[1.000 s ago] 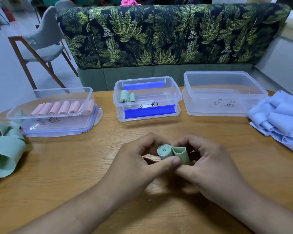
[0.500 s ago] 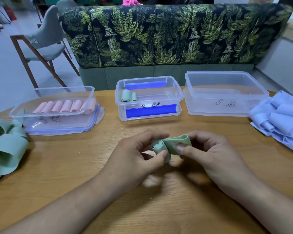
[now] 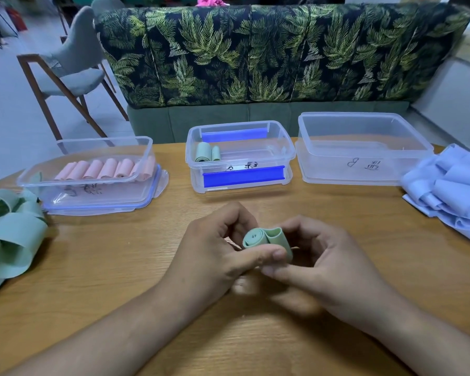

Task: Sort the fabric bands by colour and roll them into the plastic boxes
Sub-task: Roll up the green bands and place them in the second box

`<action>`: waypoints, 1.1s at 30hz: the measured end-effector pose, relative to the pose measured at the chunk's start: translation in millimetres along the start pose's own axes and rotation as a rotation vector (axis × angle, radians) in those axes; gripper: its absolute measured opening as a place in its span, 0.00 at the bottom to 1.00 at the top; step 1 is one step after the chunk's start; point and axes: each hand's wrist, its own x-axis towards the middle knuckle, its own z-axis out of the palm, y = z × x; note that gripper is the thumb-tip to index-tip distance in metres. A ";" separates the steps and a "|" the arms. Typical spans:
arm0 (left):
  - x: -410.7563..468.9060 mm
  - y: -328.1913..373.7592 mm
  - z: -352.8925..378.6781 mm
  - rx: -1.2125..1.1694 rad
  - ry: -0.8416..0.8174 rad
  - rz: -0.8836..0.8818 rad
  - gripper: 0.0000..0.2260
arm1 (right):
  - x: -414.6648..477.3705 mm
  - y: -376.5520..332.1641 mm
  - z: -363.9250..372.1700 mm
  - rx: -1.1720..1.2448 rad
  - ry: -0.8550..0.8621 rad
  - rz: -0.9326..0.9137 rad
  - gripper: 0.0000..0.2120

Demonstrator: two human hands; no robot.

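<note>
– Hands first, quick. Left hand (image 3: 215, 256) and right hand (image 3: 334, 270)?

– Both curl round the green band (image 3: 258, 238) and pinch it. It's just above the surface (image 3: 120, 267), dead centre. The left thumb lies across the front of the coil, and the right fingers cup the loose end.

– Change since half a second ago?

– Then the tail was pulled out flat toward 3 o'clock. Now it's bunched into a small loop touching the coil, much like a second ago. I read that as another turn going on, pull then wrap.

– Meaning for the task?

– The tail looks short, so this roll is probably nearly done. It's not boxed yet.

– Where does it go?

– The middle box (image 3: 289, 158) at 12 o'clock from the hands, with the blue clips. Two green rolls (image 3: 204, 152) already lie in its left end.

– Other colours?

– The left box (image 3: 27, 180) at 10 o'clock holds a row of pink rolls (image 3: 103, 169), so pink looks finished. The right box (image 3: 364, 169) at 2 o'clock holds nothing I can see. The blue bands (image 3: 451, 191) are heaped at 3 o'clock, unrolled.

– More green?

– Loose green bands (image 3: 8, 234) are piled at 9 o'clock, so green is under way and blue isn't started.

– Risk?

– The coil could spring open if either pinch slackens.
</note>
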 end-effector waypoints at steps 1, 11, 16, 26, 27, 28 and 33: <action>-0.8 -0.5 0.4 0.009 0.000 0.011 0.20 | 0.7 0.3 0.4 0.011 0.000 0.005 0.13; 0.9 -4.5 -7.1 -0.140 -0.233 -0.012 0.16 | 7.0 -0.3 -10.1 0.285 -0.063 0.097 0.14; 2.2 0.0 -4.1 -0.107 -0.149 -0.067 0.14 | 3.7 -4.2 -4.3 0.027 0.084 -0.001 0.16; -0.2 7.5 1.4 -0.037 0.019 -0.055 0.17 | -4.2 -6.3 2.9 -0.462 0.210 -0.322 0.25; -0.6 8.1 1.8 -0.033 0.024 -0.050 0.17 | -4.2 -6.6 4.4 -0.467 0.223 -0.324 0.24; -1.4 8.6 2.4 -0.022 0.025 -0.041 0.17 | -4.1 -6.7 5.5 -0.465 0.236 -0.318 0.23; -2.1 4.3 2.3 -0.018 0.002 -0.017 0.21 | -2.8 -4.0 4.3 -0.334 0.196 -0.267 0.14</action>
